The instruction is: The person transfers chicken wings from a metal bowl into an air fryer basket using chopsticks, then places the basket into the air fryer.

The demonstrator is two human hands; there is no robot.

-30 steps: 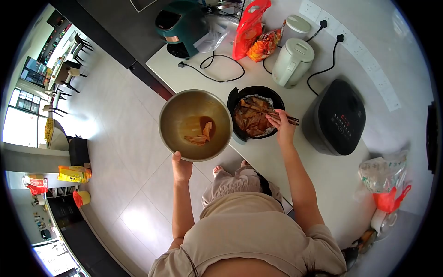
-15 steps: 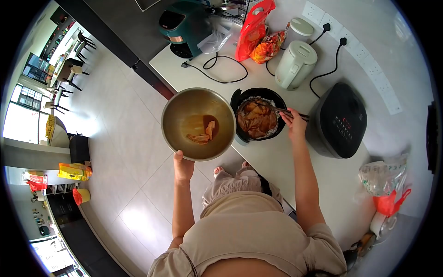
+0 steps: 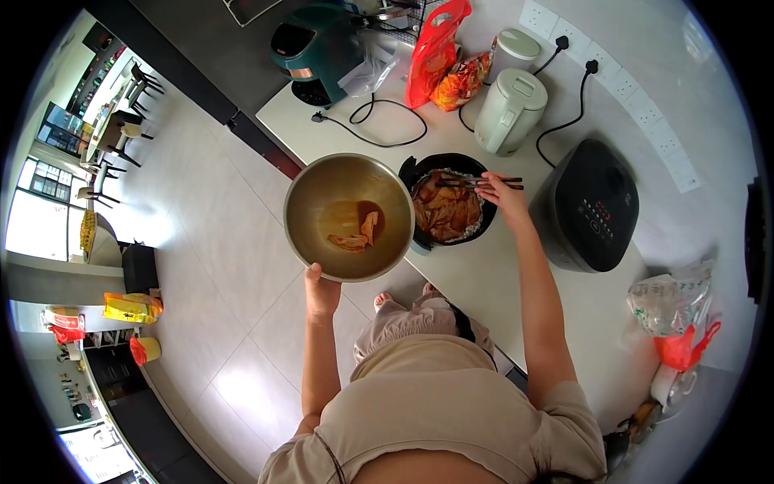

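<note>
My left hand point(image 3: 322, 292) grips the near rim of a metal mixing bowl point(image 3: 322, 181), thumb over the edge. A few pieces of marinated meat point(image 3: 355, 238) lie in it with a little brown sauce. To its right, a black air fryer basket point(image 3: 487, 173) lined with foil holds many slices of brown marinated meat point(image 3: 443, 210). My right hand point(image 3: 501, 196) is closed on dark chopsticks point(image 3: 468, 183) above the basket's right side. Their tips reach over the meat at its far part; whether they touch it I cannot tell.
A black rice cooker point(image 3: 592, 210) stands right of the basket on the white counter point(image 3: 516, 315). Beyond are a pale green kettle point(image 3: 512, 113), a red plastic bag point(image 3: 435, 52), a loose power cord point(image 3: 387, 145) and a green appliance point(image 3: 314, 56). The tiled floor lies left.
My right hand has moved away from me and slightly left, and the chopsticks now lie more level over the basket's far part. The bowl stays nearly in place.
</note>
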